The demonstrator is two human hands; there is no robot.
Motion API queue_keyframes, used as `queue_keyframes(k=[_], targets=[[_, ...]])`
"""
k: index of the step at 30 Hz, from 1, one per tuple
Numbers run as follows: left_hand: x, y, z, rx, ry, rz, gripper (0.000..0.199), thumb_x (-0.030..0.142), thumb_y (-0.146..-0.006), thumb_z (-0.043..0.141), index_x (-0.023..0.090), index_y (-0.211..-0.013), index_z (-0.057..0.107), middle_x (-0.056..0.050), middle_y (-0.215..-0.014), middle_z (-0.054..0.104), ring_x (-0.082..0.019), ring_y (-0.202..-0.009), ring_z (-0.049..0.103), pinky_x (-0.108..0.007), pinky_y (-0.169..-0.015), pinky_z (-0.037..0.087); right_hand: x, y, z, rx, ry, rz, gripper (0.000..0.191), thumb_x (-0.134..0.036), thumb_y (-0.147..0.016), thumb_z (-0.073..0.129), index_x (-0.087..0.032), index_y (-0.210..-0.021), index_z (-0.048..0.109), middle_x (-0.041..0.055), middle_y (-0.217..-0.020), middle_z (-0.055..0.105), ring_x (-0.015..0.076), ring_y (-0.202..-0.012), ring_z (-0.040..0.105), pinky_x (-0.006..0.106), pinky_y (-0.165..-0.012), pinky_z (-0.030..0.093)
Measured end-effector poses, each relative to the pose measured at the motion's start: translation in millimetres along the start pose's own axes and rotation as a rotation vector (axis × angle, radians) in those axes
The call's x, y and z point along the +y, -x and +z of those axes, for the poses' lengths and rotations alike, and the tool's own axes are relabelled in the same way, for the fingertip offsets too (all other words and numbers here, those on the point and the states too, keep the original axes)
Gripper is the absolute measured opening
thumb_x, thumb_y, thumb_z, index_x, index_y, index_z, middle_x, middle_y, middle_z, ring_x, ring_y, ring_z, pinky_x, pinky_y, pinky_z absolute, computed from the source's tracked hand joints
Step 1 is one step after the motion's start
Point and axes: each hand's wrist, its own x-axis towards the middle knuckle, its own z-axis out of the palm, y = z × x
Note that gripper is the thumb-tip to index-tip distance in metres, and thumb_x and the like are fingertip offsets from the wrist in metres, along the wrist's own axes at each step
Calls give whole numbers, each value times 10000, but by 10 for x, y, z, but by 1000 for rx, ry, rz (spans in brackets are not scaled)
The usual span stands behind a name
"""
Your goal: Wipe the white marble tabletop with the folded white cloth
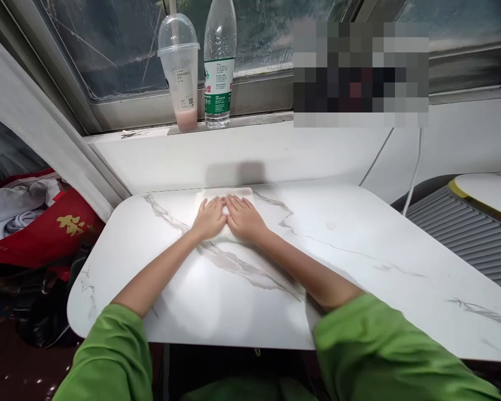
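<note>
A folded white cloth [246,192] lies on the white marble-patterned table [359,223], close to the table's far edge by the wall. Pressed flat on its left part is my left hand [210,219], with the fingers stretched out and pointing away from me. My right hand [246,219] rests flat on the right part, fingers extended too. The thumbs and index fingers of both hands nearly touch in the middle. Much of the cloth is hidden beneath the palms, and neither hand grips it.
A plastic cup with a domed lid and pink drink [186,120] and a clear bottle with a green-white label [219,83] stand on the window sill. Left of the table is a red bag [62,223] with fabric inside. A white cable [413,172] hangs at right.
</note>
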Motion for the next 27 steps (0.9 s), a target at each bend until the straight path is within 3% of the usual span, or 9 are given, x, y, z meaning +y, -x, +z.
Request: queue_keyframes(k=[4,7,9,12,15,17,20,24,27], targets=[[606,655,25,-3,54,131,459,253,-924,329,87,-1348,390,-132,-1463,380,-230,-1399,252,-446,-1171,106,-6,937,-207,76,4,-139,556,-278,-951,244,-36,-1448,295,160,-1475,360,246,-1388,281,449,-1121,264],[1020,1130,-16,-15,112,213,451,275,-951,314,92,-1355,394,-121,-1471,371,-228,-1405,237,-447,-1178,105,-120,1611,-402,183,-6,-161,618,-255,-944,297,-82,-1503,98,157,-1477,360,240,-1399,255,464,-1097,312],[1228,1339,-54,-34,123,236,475,285,-968,291,82,-1393,350,-118,-1487,345,-230,-1415,207,-454,-1180,105,-194,1910,-523,179,-26,-155,660,-255,-936,320,-104,-1508,27,148,-1492,336,241,-1400,253,469,-1085,339],[1411,1436,-68,-77,103,237,506,283,-980,252,53,-1429,296,-126,-1507,299,-242,-1424,174,-472,-1176,115,-194,2087,-601,137,-32,-145,672,-265,-932,323,-129,-1511,10,132,-1509,308,237,-1397,262,472,-1083,352],[1447,1284,7,-84,67,231,522,264,-966,250,26,-1427,297,-140,-1510,283,-256,-1422,177,-487,-1172,115,-25,1980,-513,105,16,-125,646,-258,-936,293,-115,-1509,33,149,-1492,335,238,-1386,290,474,-1069,367],[1403,1058,92,-71,45,212,538,261,-942,282,9,-1416,315,-150,-1504,294,-262,-1416,195,-478,-1172,115,145,1766,-408,59,38,-81,587,-239,-933,263,-90,-1493,170,159,-1466,379,249,-1375,312,479,-1058,372],[1249,542,210,-45,24,119,559,245,-907,316,-6,-1407,324,-162,-1495,311,-266,-1404,223,-457,-1170,123,409,1259,-279,-26,23,29,529,-193,-910,248,-55,-1398,396,150,-1447,413,250,-1365,333,465,-1079,340],[954,-312,306,-26,19,89,531,207,-896,318,24,-1394,343,-142,-1472,361,-231,-1385,268,-414,-1166,135,738,462,-199,3,-16,173,527,-158,-882,254,-22,-1357,439,152,-1442,420,229,-1356,347,436,-1111,276],[789,-799,362,27,35,64,463,179,-903,298,66,-1338,411,-117,-1432,427,-203,-1350,328,-392,-1160,161,960,22,-160,11,-46,240,523,-152,-871,257,-20,-1333,464,153,-1417,456,232,-1335,375,425,-1105,269]])
